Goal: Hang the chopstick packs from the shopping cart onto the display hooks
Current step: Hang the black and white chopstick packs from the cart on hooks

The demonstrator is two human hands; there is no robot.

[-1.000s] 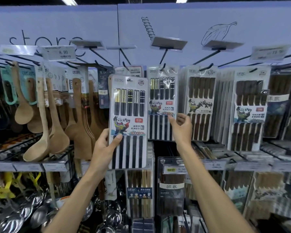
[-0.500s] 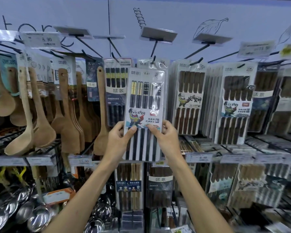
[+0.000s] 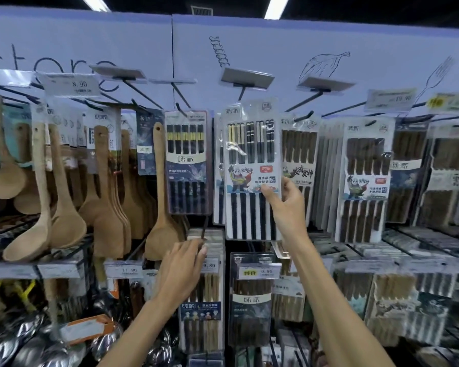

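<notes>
Behind everything stands a pale shop wall panel with drawn kitchen tools, and black wire hooks come out of it, loaded with goods. Light wooden spatulas hang at the left, and packs of dark chopsticks fill the right.

The flat, clear-plastic chopstick pack with a white printed card and black sticks is raised upright in the middle of the row. Its top edge is just below a black wire display hook. I cannot tell if the hanging hole is already over the hook tip.

The right hand pinches the right edge of the pack near its middle, thumb on the front and fingers behind. The left hand is lower, near a shelf price label; its fingers are loosely curled and seem to hold nothing.

The pack is probably light and rather stiff, because card and sticks keep it flat. The glossy plastic may be slippery. A one-sided hold lets the top swing, so I think a second hold near the top hole would guide it better.
</notes>
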